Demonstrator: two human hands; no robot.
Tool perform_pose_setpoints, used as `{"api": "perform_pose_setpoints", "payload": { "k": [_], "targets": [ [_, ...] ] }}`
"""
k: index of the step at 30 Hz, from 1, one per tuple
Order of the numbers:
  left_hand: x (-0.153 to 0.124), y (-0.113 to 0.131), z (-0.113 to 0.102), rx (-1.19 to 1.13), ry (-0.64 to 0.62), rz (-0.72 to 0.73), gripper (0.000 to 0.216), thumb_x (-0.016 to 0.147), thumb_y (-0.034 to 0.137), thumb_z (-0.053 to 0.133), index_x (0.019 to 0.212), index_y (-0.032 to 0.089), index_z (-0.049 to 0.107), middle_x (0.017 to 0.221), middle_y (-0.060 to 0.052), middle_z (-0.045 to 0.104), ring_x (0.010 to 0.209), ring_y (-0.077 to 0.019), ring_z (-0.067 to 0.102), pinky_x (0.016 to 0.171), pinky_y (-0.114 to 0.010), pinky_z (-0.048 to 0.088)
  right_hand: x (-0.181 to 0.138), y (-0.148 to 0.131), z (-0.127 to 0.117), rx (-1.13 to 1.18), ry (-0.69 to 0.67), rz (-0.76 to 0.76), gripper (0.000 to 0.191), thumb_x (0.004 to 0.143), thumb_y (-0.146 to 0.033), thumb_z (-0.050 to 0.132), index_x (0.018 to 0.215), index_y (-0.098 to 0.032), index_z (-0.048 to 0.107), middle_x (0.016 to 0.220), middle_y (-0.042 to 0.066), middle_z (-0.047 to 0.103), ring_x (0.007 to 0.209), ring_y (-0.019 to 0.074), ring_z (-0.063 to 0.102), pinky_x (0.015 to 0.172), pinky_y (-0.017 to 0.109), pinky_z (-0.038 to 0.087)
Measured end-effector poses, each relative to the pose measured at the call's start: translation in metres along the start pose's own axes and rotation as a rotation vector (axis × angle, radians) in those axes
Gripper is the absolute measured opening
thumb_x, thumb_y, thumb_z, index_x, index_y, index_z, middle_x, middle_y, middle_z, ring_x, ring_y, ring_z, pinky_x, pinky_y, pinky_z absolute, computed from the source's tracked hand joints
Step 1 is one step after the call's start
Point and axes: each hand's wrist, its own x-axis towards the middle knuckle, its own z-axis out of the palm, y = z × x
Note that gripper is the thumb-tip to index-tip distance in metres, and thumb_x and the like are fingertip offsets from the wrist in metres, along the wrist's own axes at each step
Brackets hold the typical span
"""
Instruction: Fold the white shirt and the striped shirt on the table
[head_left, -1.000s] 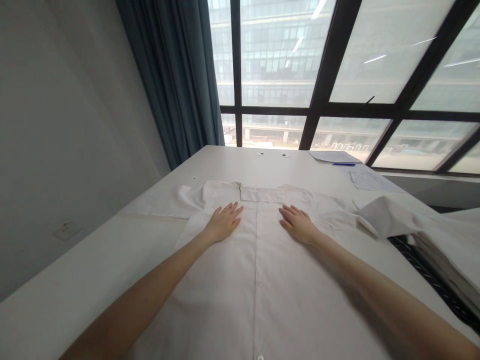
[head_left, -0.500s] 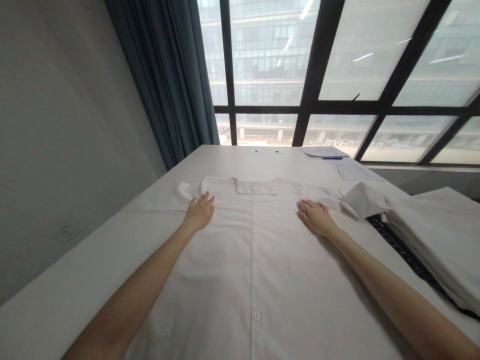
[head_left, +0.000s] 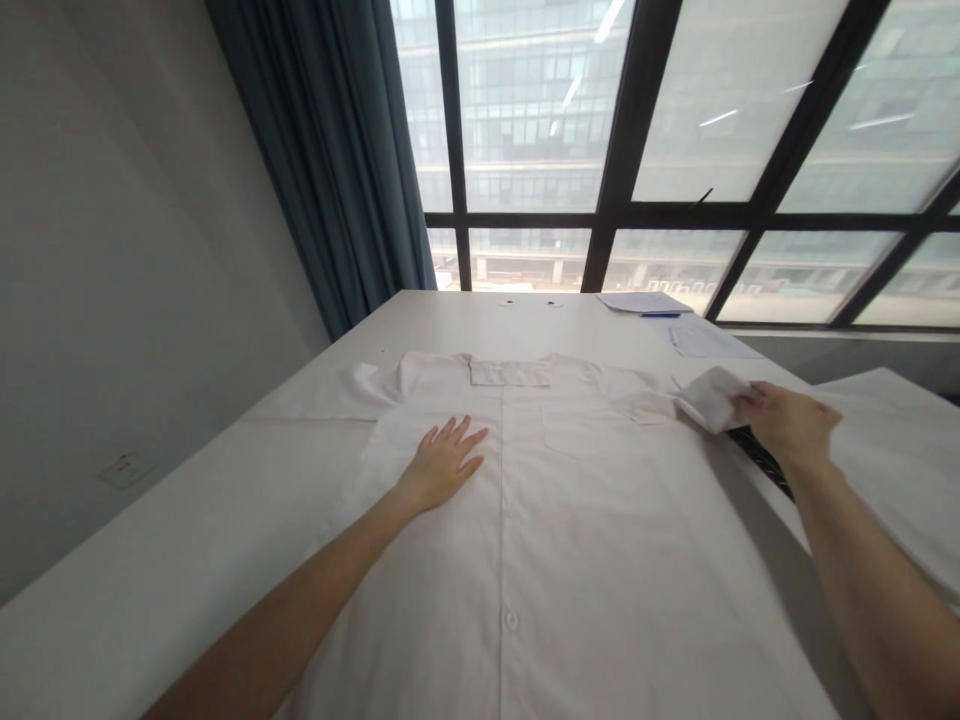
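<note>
A white button-up shirt (head_left: 585, 540) lies spread front side up on the white table, its collar at the far end and a chest pocket right of the button line. My left hand (head_left: 444, 465) rests flat on the chest, left of that line, with fingers spread. Off to the right, my right hand (head_left: 791, 422) has its fingers closed on the end of the shirt's right-hand sleeve (head_left: 712, 398), which is raised slightly and crumpled. The left-hand sleeve (head_left: 337, 395) stretches out sideways on the table.
White folded cloth (head_left: 892, 430) lies over something black at the right. Papers (head_left: 645, 302) and a blue pen (head_left: 660, 315) are at the table's far right, with another sheet (head_left: 712, 342) nearer. A wall with a socket (head_left: 126, 470), a blue curtain (head_left: 330, 150) and windows surround the table (head_left: 450, 312).
My right hand has left the shirt's chest and moved right to grip the sleeve end. My left hand has slid right and a little nearer, towards the button line.
</note>
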Motion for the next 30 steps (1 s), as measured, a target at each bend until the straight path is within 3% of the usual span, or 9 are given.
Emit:
{"api": "perform_pose_setpoints", "payload": {
  "k": [4,8,11,13,16,19,23,26,30],
  "targets": [
    [0.0,-0.003,0.0,-0.045,0.034,0.005,0.048,0.1,0.042,0.035,0.146,0.029,0.039,0.156,-0.008,0.031,0.144,-0.0281,0.027,0.114,-0.051,0.025,0.002,-0.015,-0.011,0.106,0.166,-0.102,0.028,0.085,-0.03,0.056,0.095,-0.012,0.074,0.083,0.019,0.072,0.079,0.0279,0.063,0.071,0.038,0.039],
    [0.0,-0.005,0.002,-0.108,0.09,0.018,0.047,0.1,0.037,0.033,0.146,0.027,0.039,0.155,-0.008,0.034,0.144,-0.0252,0.028,0.114,-0.05,0.025,-0.018,-0.079,-0.048,0.239,0.268,-0.366,0.03,0.09,-0.03,0.051,0.1,-0.012,0.073,0.088,0.015,0.072,0.087,0.0265,0.062,0.079,0.034,0.042],
    [0.0,-0.008,0.004,-0.159,0.142,0.008,0.046,0.1,0.034,0.031,0.143,0.022,0.043,0.153,-0.009,0.039,0.143,-0.0235,0.029,0.115,-0.048,0.025,-0.061,-0.138,-0.08,0.258,0.029,-0.532,0.031,0.093,-0.033,0.046,0.1,-0.019,0.073,0.095,0.012,0.072,0.089,0.0263,0.063,0.077,0.035,0.045],
    [0.0,-0.011,0.005,-0.197,0.188,0.001,0.045,0.1,0.034,0.03,0.14,0.02,0.047,0.15,-0.009,0.043,0.141,-0.0219,0.034,0.115,-0.045,0.028,-0.094,-0.168,-0.097,0.336,-0.214,-0.699,0.033,0.095,-0.036,0.043,0.104,-0.025,0.072,0.103,0.008,0.072,0.089,0.0232,0.065,0.072,0.032,0.046],
    [0.0,-0.012,0.005,-0.244,0.253,0.016,0.043,0.1,0.034,0.03,0.134,0.02,0.053,0.147,-0.009,0.047,0.137,-0.02,0.04,0.113,-0.042,0.031,-0.127,-0.19,-0.111,0.505,-0.633,-0.993,0.032,0.095,-0.043,0.045,0.104,-0.03,0.073,0.095,0.003,0.075,0.077,0.0183,0.067,0.067,0.028,0.047],
    [-0.002,-0.01,0.003,-0.274,0.252,0.101,0.043,0.1,0.032,0.029,0.133,0.02,0.054,0.143,-0.008,0.051,0.136,-0.0197,0.042,0.113,-0.042,0.032,-0.125,-0.186,-0.107,0.475,-0.618,-0.931,0.032,0.096,-0.041,0.045,0.099,-0.028,0.074,0.084,0.002,0.075,0.072,0.0183,0.068,0.064,0.028,0.047],
    [-0.004,-0.005,-0.002,-0.259,0.166,0.234,0.042,0.1,0.03,0.029,0.134,0.022,0.053,0.14,-0.007,0.055,0.136,-0.0207,0.042,0.113,-0.046,0.03,-0.097,-0.167,-0.076,0.27,-0.43,-0.724,0.029,0.095,-0.033,0.045,0.106,-0.026,0.071,0.105,0.005,0.073,0.091,0.0241,0.067,0.073,0.033,0.049],
    [-0.006,-0.002,-0.005,-0.228,0.123,0.327,0.041,0.101,0.031,0.031,0.133,0.022,0.054,0.143,-0.007,0.052,0.138,-0.0206,0.04,0.114,-0.046,0.028,-0.085,-0.156,-0.049,0.173,-0.525,-0.696,0.038,0.092,-0.036,0.05,0.125,-0.02,0.062,0.121,0.011,0.067,0.107,0.029,0.062,0.086,0.037,0.049],
    [-0.006,-0.003,-0.006,-0.231,0.092,0.402,0.042,0.101,0.037,0.034,0.134,0.02,0.054,0.146,-0.009,0.048,0.138,-0.021,0.039,0.113,-0.042,0.033,-0.087,-0.156,-0.024,0.199,-0.62,-0.662,0.048,0.095,-0.039,0.046,0.138,-0.017,0.049,0.123,0.013,0.065,0.107,0.0275,0.063,0.091,0.037,0.046]
  ]
}}
